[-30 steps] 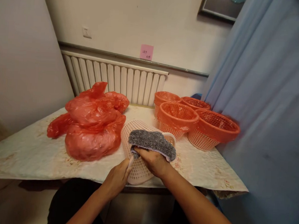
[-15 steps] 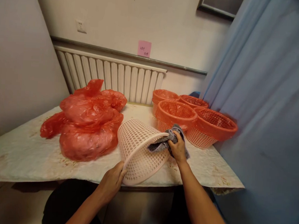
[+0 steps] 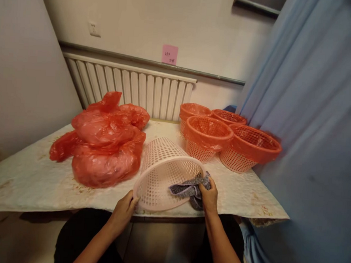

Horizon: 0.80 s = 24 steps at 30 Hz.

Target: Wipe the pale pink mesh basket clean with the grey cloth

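A pale pink perforated plastic basket point(image 3: 162, 154) lies on its side on the table, its mouth turned toward me. My left hand point(image 3: 124, 209) is closed on the left side of its rim, thumb on the inner face. A grey cloth point(image 3: 186, 187) with a light purple edge is bunched in my right hand point(image 3: 209, 195), at the right side of the rim. Part of the cloth reaches across the basket's mouth. The right fingertips are partly hidden behind the cloth and rim.
Full red plastic bags point(image 3: 108, 155) are piled on the left of the table point(image 3: 35, 186). Several similar baskets point(image 3: 207, 135), lined with red bags, stand at the back right. A radiator point(image 3: 142, 89) runs along the wall; a blue curtain point(image 3: 305, 155) hangs at the right.
The basket's mouth has turned more squarely toward me. My right hand and the cloth have moved down along the right side of the rim. My left hand has shifted slightly left, still gripping the rim.
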Available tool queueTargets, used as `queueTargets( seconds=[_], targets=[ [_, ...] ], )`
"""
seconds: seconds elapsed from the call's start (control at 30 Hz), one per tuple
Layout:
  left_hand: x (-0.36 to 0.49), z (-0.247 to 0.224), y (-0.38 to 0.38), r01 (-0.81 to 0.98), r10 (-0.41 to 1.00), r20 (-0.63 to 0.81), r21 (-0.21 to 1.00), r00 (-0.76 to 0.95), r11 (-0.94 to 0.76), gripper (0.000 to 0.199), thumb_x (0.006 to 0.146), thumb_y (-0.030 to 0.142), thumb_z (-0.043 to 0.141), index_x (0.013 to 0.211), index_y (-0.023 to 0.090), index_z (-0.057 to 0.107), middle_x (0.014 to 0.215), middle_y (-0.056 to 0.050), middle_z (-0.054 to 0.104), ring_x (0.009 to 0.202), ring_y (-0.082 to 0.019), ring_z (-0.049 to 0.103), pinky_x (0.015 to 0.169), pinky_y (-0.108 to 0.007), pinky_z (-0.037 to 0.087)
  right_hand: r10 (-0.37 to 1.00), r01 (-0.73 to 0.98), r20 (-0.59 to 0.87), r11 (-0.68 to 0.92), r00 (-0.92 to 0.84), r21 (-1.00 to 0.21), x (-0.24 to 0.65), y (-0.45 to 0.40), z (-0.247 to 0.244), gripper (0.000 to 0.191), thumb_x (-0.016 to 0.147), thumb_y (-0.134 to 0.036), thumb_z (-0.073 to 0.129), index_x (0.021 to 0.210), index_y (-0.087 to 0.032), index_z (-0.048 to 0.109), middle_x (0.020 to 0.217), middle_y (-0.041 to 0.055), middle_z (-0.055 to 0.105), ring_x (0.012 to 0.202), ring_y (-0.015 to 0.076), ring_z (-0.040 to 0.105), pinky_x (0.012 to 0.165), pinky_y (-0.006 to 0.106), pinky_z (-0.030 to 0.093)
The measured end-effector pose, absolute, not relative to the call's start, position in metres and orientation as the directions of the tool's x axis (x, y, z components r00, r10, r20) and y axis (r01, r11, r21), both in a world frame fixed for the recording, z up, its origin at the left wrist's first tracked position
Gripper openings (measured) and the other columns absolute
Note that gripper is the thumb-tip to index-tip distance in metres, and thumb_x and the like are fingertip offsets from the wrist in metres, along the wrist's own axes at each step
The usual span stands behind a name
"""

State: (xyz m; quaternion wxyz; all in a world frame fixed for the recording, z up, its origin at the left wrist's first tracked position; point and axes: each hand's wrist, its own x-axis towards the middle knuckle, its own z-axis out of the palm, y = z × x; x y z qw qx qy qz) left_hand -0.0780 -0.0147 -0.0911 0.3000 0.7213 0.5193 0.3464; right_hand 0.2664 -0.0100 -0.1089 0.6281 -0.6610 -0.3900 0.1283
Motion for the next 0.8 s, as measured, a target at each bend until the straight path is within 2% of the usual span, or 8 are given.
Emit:
queueTargets(
  seconds=[0.07, 0.13, 0.23, 0.33, 0.43, 0.57, 0.67, 0.8],
  targets=[
    [-0.080, -0.091, -0.010, 0.558, 0.963, 0.170, 0.788, 0.208, -0.260, 0.031, 0.087, 0.043, 0.042, 0.097, 0.019, 0.057, 0.089, -0.006, 0.068, 0.082, -0.024, 0.064, 0.075, -0.037, 0.052, 0.644, 0.461, 0.429, 0.131, 0.633, -0.878, 0.264, -0.013, -0.080, 0.047, 0.069, -0.035, 0.063, 0.112, -0.016, 0.063, 0.113, 0.0095, 0.067, 0.106, 0.0248, 0.059, 0.096, 0.037, 0.043],
    [-0.079, -0.086, -0.006, 0.581, 0.965, 0.188, 0.771, 0.182, -0.260, 0.030, 0.086, 0.041, 0.045, 0.101, 0.018, 0.057, 0.091, -0.007, 0.068, 0.086, -0.025, 0.063, 0.078, -0.039, 0.052, 0.614, 0.606, 0.576, 0.192, 0.540, -0.772, 0.259, -0.017, -0.048, 0.040, 0.070, -0.028, 0.061, 0.109, -0.018, 0.064, 0.108, 0.0076, 0.067, 0.102, 0.0244, 0.059, 0.094, 0.038, 0.044],
    [-0.071, -0.070, -0.002, 0.628, 0.953, 0.261, 0.718, 0.156, -0.300, 0.028, 0.087, 0.040, 0.047, 0.101, 0.017, 0.055, 0.092, -0.007, 0.065, 0.083, -0.024, 0.062, 0.077, -0.040, 0.052, 0.575, 0.818, 0.777, 0.299, 0.256, -0.491, 0.244, -0.027, -0.001, 0.034, 0.073, -0.018, 0.057, 0.107, -0.020, 0.064, 0.101, 0.0072, 0.065, 0.096, 0.0247, 0.057, 0.090, 0.040, 0.045],
    [-0.056, -0.044, 0.001, 0.668, 0.884, 0.429, 0.605, 0.184, -0.433, 0.025, 0.089, 0.036, 0.049, 0.103, 0.016, 0.055, 0.096, -0.009, 0.061, 0.088, -0.025, 0.060, 0.080, -0.042, 0.052, 0.585, 0.923, 0.810, 0.338, -0.051, -0.186, 0.220, -0.036, 0.036, 0.031, 0.078, -0.015, 0.057, 0.108, -0.022, 0.065, 0.092, 0.0082, 0.059, 0.089, 0.0249, 0.051, 0.081, 0.038, 0.044],
    [-0.040, -0.017, 0.006, 0.655, 0.759, 0.593, 0.465, 0.268, -0.595, 0.030, 0.088, 0.025, 0.050, 0.115, 0.013, 0.053, 0.112, -0.015, 0.058, 0.107, -0.027, 0.055, 0.093, -0.045, 0.049, 0.620, 0.921, 0.731, 0.388, -0.284, 0.028, 0.194, -0.039, 0.057, 0.025, 0.085, -0.020, 0.057, 0.107, -0.025, 0.067, 0.083, 0.0066, 0.052, 0.084, 0.0232, 0.046, 0.075, 0.034, 0.040],
    [-0.026, -0.002, 0.017, 0.583, 0.655, 0.655, 0.382, 0.377, -0.717, 0.046, 0.083, 0.008, 0.045, 0.129, 0.012, 0.048, 0.132, -0.017, 0.051, 0.128, -0.026, 0.045, 0.109, -0.048, 0.038, 0.629, 0.896, 0.674, 0.428, -0.388, 0.116, 0.172, -0.036, 0.061, 0.023, 0.090, -0.023, 0.052, 0.108, -0.028, 0.066, 0.081, 0.0058, 0.050, 0.082, 0.0223, 0.044, 0.071, 0.033, 0.036],
    [-0.024, -0.011, 0.025, 0.500, 0.636, 0.633, 0.415, 0.442, -0.761, 0.059, 0.078, -0.001, 0.037, 0.136, 0.010, 0.044, 0.140, -0.017, 0.048, 0.134, -0.024, 0.042, 0.113, -0.048, 0.035, 0.645, 0.897, 0.662, 0.433, -0.381, 0.095, 0.169, -0.035, 0.057, 0.025, 0.090, -0.022, 0.052, 0.110, -0.027, 0.065, 0.083, 0.0062, 0.050, 0.082, 0.0228, 0.045, 0.071, 0.033, 0.036],
    [-0.032, -0.026, 0.026, 0.438, 0.637, 0.603, 0.464, 0.481, -0.770, 0.069, 0.076, -0.003, 0.036, 0.143, 0.014, 0.039, 0.145, -0.015, 0.046, 0.137, -0.023, 0.040, 0.114, -0.050, 0.033, 0.662, 0.888, 0.642, 0.456, -0.386, 0.064, 0.175, -0.039, 0.051, 0.028, 0.087, -0.021, 0.054, 0.113, -0.026, 0.064, 0.084, 0.0064, 0.050, 0.083, 0.0236, 0.046, 0.071, 0.034, 0.038]
  ],
)
